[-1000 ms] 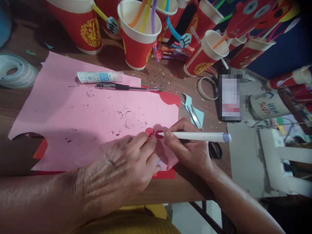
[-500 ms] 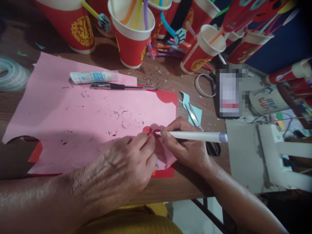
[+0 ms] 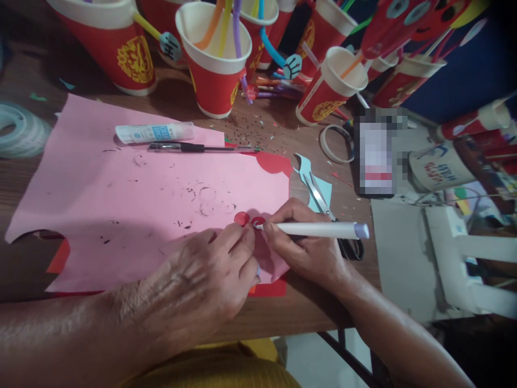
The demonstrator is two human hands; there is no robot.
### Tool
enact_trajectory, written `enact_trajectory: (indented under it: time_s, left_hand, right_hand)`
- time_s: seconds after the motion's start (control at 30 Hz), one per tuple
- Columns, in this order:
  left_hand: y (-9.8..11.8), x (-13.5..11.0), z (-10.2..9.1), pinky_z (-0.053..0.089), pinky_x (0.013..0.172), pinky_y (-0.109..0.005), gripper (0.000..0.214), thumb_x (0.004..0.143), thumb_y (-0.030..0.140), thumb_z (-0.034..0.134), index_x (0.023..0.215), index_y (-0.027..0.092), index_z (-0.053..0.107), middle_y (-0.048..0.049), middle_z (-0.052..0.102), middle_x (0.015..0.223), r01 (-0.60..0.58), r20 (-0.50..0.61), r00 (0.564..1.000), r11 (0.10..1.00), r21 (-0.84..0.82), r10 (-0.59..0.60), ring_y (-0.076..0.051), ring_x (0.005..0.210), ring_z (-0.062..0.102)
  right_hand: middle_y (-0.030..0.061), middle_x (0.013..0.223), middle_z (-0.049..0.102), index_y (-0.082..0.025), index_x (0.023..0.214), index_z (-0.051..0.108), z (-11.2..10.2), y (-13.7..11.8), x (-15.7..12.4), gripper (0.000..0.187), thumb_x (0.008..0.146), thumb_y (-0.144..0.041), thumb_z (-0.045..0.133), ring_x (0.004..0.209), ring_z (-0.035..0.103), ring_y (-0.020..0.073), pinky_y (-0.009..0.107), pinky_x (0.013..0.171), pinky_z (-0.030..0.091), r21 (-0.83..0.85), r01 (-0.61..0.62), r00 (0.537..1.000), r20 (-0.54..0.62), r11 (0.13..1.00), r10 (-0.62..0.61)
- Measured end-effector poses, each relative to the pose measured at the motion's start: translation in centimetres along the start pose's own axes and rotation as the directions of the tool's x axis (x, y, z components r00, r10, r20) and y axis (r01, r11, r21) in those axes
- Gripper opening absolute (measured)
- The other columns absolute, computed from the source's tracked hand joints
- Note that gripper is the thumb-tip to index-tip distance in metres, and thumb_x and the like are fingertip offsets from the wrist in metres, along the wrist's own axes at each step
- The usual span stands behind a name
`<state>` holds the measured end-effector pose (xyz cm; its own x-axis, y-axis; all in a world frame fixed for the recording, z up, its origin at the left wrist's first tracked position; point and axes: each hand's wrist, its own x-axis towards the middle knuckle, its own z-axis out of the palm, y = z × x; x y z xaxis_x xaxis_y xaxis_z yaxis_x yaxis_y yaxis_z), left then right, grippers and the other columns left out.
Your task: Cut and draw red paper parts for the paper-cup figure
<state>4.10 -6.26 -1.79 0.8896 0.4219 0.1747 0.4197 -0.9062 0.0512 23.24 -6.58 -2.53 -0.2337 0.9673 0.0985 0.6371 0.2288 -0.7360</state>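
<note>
In my right hand (image 3: pixel 305 240), closed in a writing grip, is a white marker pen (image 3: pixel 323 230) with a pale purple end. Its tip rests on a small dark red paper circle (image 3: pixel 258 220), where a white curved line shows. My left hand (image 3: pixel 214 269) is closed, its fingertips pinched at the edge of that circle and partly covering it. Just left of it lies a second red circle (image 3: pixel 242 218). Both lie over a sheet of pink paper (image 3: pixel 161 188) marked with dark smudges and ring outlines. A glue stick (image 3: pixel 153 132) and a black pen (image 3: pixel 189 147) lie on the sheet.
Scissors (image 3: pixel 317 194) lie beside a light blue paper scrap (image 3: pixel 325 188). Red paper cups (image 3: pixel 216 81) with bent straws stand along the back. A tape roll (image 3: pixel 24 132) is at left; a phone (image 3: pixel 375 156), a ring of tape (image 3: pixel 337 143) and a can (image 3: pixel 440 164) are at right.
The pen tip has shifted slightly on the red circle, and a white curved line now shows there. My left hand stays in place; the whole view has moved a little.
</note>
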Motion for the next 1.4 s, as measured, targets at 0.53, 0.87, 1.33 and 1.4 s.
enact_trajectory:
  time_s: [0.53,0.87,1.33,1.4]
  left_hand:
    - [0.1,-0.05,0.4,0.042,0.054,-0.034,0.012,0.076,0.01,0.044,0.076,0.015,0.055,-0.019,0.064,0.102,0.015,-0.025,1.0,0.998,-0.069,-0.016,-0.025,0.075,0.054]
    - [0.16,-0.09,0.66,0.04,0.054,-0.032,0.014,0.078,0.008,0.044,0.075,0.015,0.056,-0.0188,0.064,0.104,0.027,-0.05,0.998,0.997,-0.068,-0.03,-0.023,0.073,0.053]
    - [0.21,0.08,-0.06,0.043,0.054,-0.033,0.018,0.081,0.009,0.043,0.081,0.012,0.061,-0.0199,0.063,0.11,0.034,0.031,0.999,0.998,-0.06,-0.032,-0.024,0.077,0.056]
    - [0.19,0.06,-0.07,0.044,0.055,-0.033,0.018,0.081,0.009,0.043,0.08,0.012,0.061,-0.0194,0.063,0.109,0.03,0.038,0.999,0.997,-0.071,-0.027,-0.024,0.077,0.056]
  right_hand:
    - [-0.0058,0.053,0.05,-0.021,0.068,0.051,-0.41,0.13,-0.06,0.013,0.079,-0.018,0.059,0.045,0.047,0.0089,0.022,0.042,0.036,0.144,-0.11,0.985,-0.119,0.983,0.127]
    - [-0.0049,0.056,0.05,-0.021,0.066,0.05,-0.06,0.18,-0.03,0.015,0.077,-0.017,0.059,0.049,0.046,0.0091,0.022,0.044,0.037,0.108,-0.088,0.994,-0.059,0.99,0.095]
    - [-0.0055,0.055,0.047,-0.02,0.065,0.048,0.0,0.13,-0.1,0.016,0.077,-0.017,0.058,0.048,0.042,0.0077,0.022,0.044,0.034,0.048,-0.077,0.996,-0.048,0.996,0.08]
    - [-0.0057,0.055,0.046,-0.02,0.065,0.048,0.0,0.15,-0.09,0.016,0.076,-0.014,0.058,0.048,0.042,0.0074,0.021,0.044,0.034,0.041,-0.075,0.996,-0.047,0.996,0.077]
